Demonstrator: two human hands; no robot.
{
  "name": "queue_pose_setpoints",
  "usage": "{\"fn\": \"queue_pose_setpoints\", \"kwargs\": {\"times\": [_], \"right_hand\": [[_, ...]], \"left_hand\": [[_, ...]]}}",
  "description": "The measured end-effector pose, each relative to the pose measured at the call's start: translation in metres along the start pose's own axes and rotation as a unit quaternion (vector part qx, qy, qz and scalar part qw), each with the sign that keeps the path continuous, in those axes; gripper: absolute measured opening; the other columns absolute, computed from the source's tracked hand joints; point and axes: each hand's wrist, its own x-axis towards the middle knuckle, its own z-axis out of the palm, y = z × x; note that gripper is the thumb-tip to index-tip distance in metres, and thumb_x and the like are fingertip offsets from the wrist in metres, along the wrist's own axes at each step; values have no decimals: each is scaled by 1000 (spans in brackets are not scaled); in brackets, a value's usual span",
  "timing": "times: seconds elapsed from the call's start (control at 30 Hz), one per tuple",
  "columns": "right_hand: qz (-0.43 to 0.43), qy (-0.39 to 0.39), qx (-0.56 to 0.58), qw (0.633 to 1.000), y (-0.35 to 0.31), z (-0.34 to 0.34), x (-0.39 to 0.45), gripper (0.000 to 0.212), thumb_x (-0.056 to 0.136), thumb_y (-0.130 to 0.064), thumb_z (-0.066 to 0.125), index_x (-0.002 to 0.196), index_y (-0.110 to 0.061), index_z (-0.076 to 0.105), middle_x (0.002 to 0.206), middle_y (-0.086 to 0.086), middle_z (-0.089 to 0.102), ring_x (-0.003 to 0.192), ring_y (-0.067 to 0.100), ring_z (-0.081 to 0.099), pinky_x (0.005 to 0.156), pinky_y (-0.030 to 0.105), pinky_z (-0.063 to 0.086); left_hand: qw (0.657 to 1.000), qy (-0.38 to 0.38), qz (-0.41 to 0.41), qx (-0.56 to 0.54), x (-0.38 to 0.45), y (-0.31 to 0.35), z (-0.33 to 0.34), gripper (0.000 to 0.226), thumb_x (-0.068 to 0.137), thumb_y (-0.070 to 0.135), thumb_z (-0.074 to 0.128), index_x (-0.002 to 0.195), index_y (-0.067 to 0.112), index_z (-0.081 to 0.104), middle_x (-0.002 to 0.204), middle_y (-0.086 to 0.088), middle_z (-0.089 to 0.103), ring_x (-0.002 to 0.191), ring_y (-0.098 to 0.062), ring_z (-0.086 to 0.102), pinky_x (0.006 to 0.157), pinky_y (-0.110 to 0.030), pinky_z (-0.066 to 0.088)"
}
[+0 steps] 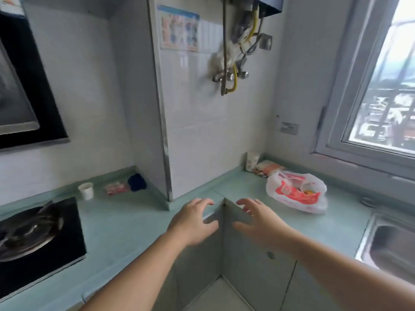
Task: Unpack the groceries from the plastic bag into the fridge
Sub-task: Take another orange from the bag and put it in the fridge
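A white plastic bag with red print (296, 192) lies on the pale green counter (125, 223) at the right, below the window. Something red and yellow shows through its open top. My left hand (193, 221) and my right hand (260, 223) hover side by side over the counter's inner corner, left of the bag. Both have relaxed, spread fingers and hold nothing. No fridge is in view.
A gas hob (36, 239) fills the left counter, with a paper cup (86, 191), a red packet (116, 187) and a dark blue cloth (137, 182) behind it. Another cup (252, 161) and a packet (267, 168) stand in the far corner. A steel sink (390, 245) is at right.
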Motion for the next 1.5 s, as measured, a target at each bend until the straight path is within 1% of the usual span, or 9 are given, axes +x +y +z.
{"fn": "queue_pose_setpoints", "kwargs": {"times": [0.2,0.33,0.47,0.67,0.83,1.13,1.27,1.37,1.5], "right_hand": [[130,57,14,990,119,-40,21,58,86,-41,64,137,-23,41,128,-2,50,101,5,43,91,19,38],[148,78,42,985,186,-59,45,57,86,-41,65,135,-23,43,116,-6,49,100,7,45,89,19,38],[167,71,78,980,249,-72,71,51,87,-38,64,132,-23,46,109,-7,51,101,11,50,88,21,41],[215,65,128,966,320,-91,96,39,89,-33,62,125,-21,54,103,-6,57,93,12,58,78,20,45],[246,121,140,951,365,-123,136,29,91,-31,61,117,-18,61,97,-3,65,85,10,64,64,19,50],[286,148,82,943,401,-96,234,29,93,-8,47,110,-16,68,102,4,71,90,19,65,78,28,51],[280,53,35,958,422,-72,270,44,89,4,39,116,-17,66,101,-1,64,94,16,59,80,24,46],[302,-44,2,952,437,-54,288,42,90,-3,40,122,-21,61,115,-1,64,101,18,59,84,27,48],[327,-165,-33,930,456,-41,310,38,91,-15,51,128,-24,55,121,0,63,103,19,60,87,27,50]], "left_hand": [[993,-87,85,2,109,66,73,58,74,56,52,129,40,45,130,15,48,121,-12,49,98,-38,45],[986,-128,106,18,166,107,115,54,81,48,57,132,39,44,135,13,46,125,-11,45,99,-34,43],[983,-165,85,11,218,140,154,51,83,46,57,132,37,46,124,16,51,112,-9,51,96,-34,46],[975,-210,27,-62,284,167,208,39,87,38,58,126,28,54,104,11,61,90,-10,61,67,-24,53],[968,-235,77,-27,341,187,245,35,91,35,53,124,25,58,102,8,62,94,-12,60,82,-30,52],[944,-288,160,-9,452,181,318,29,93,22,46,116,21,64,115,-3,67,105,-23,60,91,-37,50],[935,-314,166,-2,502,170,349,32,92,12,44,113,21,65,117,-7,64,106,-29,59,87,-35,49],[912,-366,146,109,526,142,363,37,89,8,48,122,19,59,125,-9,56,108,-31,57,87,-38,51],[913,-329,143,193,553,108,362,59,87,9,51,142,24,38,139,-5,37,130,-35,34,97,-47,44]]}}
